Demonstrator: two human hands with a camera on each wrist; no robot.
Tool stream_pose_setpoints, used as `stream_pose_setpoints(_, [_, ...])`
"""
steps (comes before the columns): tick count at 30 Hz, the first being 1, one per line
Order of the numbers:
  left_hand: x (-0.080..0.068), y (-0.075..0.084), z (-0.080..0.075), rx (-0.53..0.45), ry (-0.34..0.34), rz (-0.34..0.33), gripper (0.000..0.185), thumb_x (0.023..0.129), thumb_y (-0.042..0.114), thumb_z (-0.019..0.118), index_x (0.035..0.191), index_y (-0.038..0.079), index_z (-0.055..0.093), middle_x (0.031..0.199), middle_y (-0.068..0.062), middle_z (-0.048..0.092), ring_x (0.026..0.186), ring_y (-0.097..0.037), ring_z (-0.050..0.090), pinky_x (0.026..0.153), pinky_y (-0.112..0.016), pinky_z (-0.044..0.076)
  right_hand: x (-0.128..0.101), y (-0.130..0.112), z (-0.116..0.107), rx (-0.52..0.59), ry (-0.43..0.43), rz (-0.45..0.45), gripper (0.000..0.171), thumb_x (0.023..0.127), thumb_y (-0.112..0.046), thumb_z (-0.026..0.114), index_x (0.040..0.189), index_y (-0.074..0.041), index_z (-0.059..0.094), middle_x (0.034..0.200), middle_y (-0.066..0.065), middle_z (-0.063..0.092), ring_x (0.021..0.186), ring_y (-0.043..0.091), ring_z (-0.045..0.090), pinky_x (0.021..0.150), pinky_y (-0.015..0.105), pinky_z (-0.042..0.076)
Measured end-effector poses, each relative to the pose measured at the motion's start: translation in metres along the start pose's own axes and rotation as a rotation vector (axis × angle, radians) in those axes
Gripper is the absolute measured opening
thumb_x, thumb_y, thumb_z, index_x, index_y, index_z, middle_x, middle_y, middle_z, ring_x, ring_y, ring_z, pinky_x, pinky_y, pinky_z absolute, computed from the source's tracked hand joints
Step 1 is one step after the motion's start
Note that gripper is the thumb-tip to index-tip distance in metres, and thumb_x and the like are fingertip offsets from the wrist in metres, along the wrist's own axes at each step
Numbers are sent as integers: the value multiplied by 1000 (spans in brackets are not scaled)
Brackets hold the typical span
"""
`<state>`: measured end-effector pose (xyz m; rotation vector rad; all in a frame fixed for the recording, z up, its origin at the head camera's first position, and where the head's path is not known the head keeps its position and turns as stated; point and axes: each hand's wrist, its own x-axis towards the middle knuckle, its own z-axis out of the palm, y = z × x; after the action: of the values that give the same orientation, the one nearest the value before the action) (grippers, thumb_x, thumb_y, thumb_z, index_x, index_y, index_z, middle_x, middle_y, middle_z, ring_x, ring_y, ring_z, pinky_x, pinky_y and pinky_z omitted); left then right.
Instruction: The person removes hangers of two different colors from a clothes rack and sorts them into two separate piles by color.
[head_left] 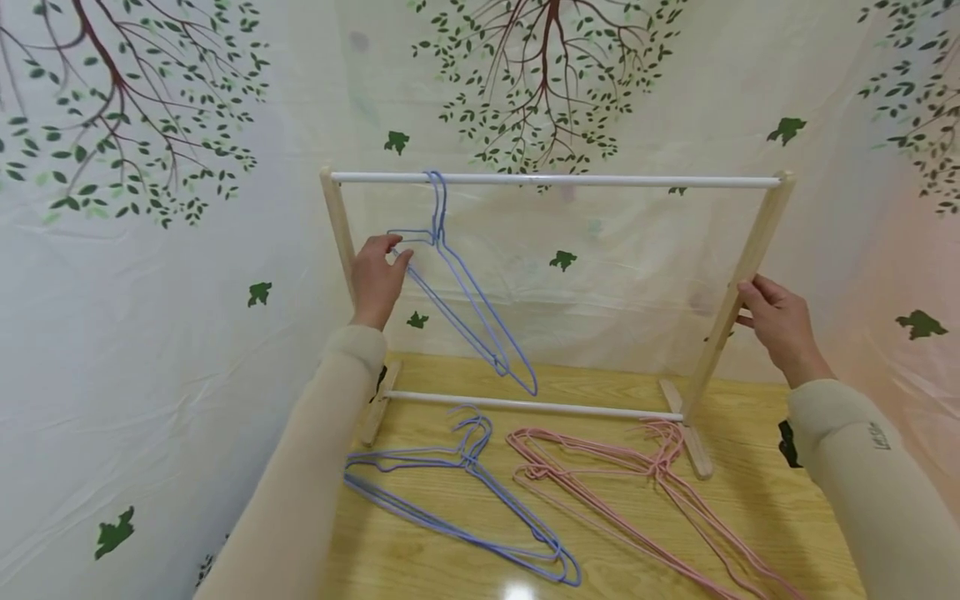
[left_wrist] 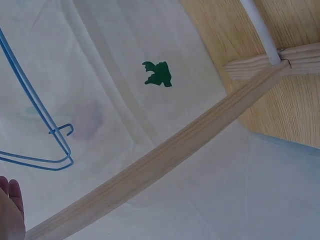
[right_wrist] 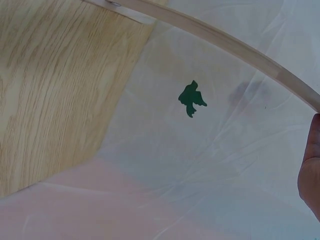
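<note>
Two blue wire hangers (head_left: pixel 482 300) hang by their hooks from the rack's white top rod (head_left: pixel 600 180), left of its middle. My left hand (head_left: pixel 378 279) is at their left end, thumb and fingertips parted around the wire in the head view. In the left wrist view, part of that hand (left_wrist: pixel 11 212) shows below the blue hanger corner (left_wrist: pixel 62 159), apart from it. My right hand (head_left: pixel 783 321) holds the rack's right wooden post (head_left: pixel 738 283), thumb in front and fingers behind. The right wrist view shows the thumb (right_wrist: pixel 312 145) against the post's edge.
On the wood-grain table (head_left: pixel 435 575), more blue hangers (head_left: pixel 472 546) lie overlapping in front of the rack. Several pink hangers (head_left: pixel 600 508) lie to their right. The lower white rod (head_left: pixel 525 406) joins the rack's feet. A printed curtain (head_left: pixel 480 108) stands close behind the rack.
</note>
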<state>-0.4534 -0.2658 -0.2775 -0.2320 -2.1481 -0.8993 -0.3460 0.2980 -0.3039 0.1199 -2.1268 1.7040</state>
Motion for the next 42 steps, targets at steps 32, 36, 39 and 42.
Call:
stream_pose_setpoints(32, [9,7,13,-7,26,33,21,96,16,68,109,0,74,110,-13,72,105,-31,65,94,-42,49,0,-4,8,-87,16,-11,60,103,-31,51,148,8,38,96,-25,61,91,-8,58,70,11,54])
stream_pose_setpoints(36, [10,6,11,-21,54,63,20,95,14,69,108,-1,74,110,-15,71,104,-32,66,92,-42,50,-1,-6,6,-96,21,-4,61,103,-32,51,148,7,38,96,-26,61,90,-9,59,70,11,54])
stream_pose_setpoints(39, [12,5,10,-13,63,79,20,95,14,69,109,0,73,111,-16,71,104,-33,65,91,-43,51,-2,-6,5,-98,25,-4,61,103,-32,51,148,7,38,97,-26,61,90,-9,59,70,11,54])
stream_pose_setpoints(42, [14,6,7,6,60,98,21,96,15,68,109,0,73,112,-16,71,104,-33,65,91,-43,50,-2,-4,3,-96,29,-10,61,103,-32,52,148,6,39,97,-26,61,91,-9,59,70,11,53])
